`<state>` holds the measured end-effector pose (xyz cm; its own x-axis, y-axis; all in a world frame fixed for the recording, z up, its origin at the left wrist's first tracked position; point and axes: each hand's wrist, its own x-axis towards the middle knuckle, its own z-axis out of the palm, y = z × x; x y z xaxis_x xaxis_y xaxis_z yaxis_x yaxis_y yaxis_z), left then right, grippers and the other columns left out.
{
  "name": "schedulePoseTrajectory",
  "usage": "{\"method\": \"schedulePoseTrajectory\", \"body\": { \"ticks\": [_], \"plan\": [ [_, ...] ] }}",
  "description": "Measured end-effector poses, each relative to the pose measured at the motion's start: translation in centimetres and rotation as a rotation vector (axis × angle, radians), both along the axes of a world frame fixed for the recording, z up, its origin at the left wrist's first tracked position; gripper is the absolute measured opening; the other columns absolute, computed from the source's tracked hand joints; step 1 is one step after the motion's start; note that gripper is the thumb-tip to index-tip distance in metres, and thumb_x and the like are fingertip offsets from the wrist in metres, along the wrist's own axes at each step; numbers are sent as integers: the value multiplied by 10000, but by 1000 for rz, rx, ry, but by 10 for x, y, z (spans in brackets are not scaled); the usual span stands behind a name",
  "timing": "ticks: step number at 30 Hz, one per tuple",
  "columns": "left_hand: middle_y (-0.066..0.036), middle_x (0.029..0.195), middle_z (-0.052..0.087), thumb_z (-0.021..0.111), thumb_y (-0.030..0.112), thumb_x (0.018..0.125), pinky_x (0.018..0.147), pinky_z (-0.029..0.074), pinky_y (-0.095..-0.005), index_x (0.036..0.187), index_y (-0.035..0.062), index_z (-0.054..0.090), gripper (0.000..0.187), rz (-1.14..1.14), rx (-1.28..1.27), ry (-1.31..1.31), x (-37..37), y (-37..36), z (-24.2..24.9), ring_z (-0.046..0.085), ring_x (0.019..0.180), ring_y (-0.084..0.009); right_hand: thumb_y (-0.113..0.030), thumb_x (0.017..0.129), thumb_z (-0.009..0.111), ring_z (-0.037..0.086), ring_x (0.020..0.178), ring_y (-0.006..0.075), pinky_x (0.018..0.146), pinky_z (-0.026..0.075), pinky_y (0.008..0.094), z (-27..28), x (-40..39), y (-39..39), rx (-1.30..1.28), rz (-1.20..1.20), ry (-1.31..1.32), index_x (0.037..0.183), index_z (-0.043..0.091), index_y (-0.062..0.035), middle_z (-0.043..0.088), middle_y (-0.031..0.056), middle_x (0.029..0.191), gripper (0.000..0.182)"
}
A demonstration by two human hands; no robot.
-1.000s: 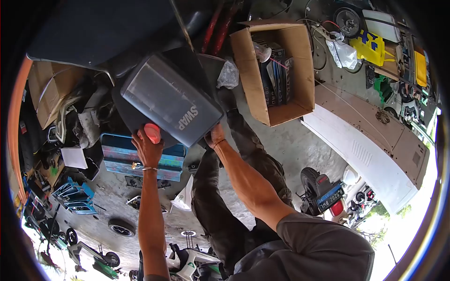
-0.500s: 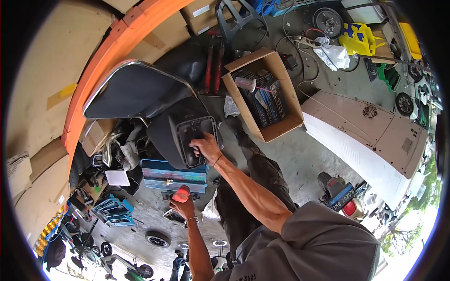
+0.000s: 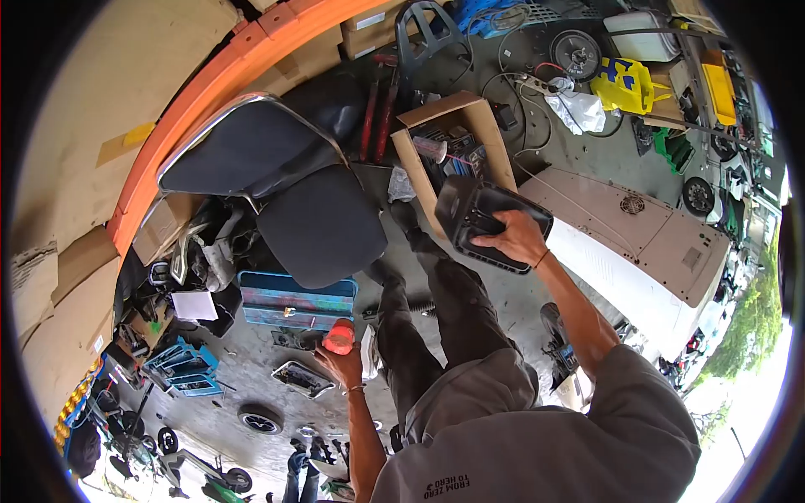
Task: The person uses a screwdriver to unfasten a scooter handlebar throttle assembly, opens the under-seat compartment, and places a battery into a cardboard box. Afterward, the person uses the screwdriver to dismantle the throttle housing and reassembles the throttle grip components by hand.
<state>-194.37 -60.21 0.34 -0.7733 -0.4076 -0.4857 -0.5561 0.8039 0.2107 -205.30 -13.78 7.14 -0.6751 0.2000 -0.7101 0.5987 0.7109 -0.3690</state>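
My right hand (image 3: 521, 239) grips a black hollow plastic part (image 3: 458, 204) by its inner side. The part is in the air, in front of the near edge of an open cardboard box (image 3: 423, 180), and hides some of the box's contents. A clear cup-like container (image 3: 431, 150) and several dark plates show inside the box. My left hand (image 3: 342, 367), lower down, is closed around an orange-red rounded object (image 3: 339, 337) whose kind I cannot make out. Near that hand, a blue metal toolbox (image 3: 298, 308) rests on the floor beside a dark padded chair seat (image 3: 323, 228).
The chair's backrest (image 3: 243, 149) leans toward an orange rack beam (image 3: 180, 109). To the right lies a white metal cabinet (image 3: 620, 243). A yellow bag (image 3: 625, 86) and cables lie at the back. A loose wheel (image 3: 261, 419) and motorbike parts are on the floor at lower left.
My right hand has carried the black plastic part rightward from above the chair seat to the box, baring the seat. My left hand still holds the orange-red object, shifted slightly right.
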Motion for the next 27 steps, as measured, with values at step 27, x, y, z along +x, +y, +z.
{"method": "schedulePoseTrajectory", "body": {
  "ticks": [27],
  "plan": [
    [-228,1262,434,832,91,592,1038,395,-535,1373,14,371,910,-225,43,-29,-38,89,-51,447,1192,-459,-226,828,689,622,1038,387,940,469,530,-331,264,27,82,382,66,993,724,-85,680,174,1047,220]
  ]
}}
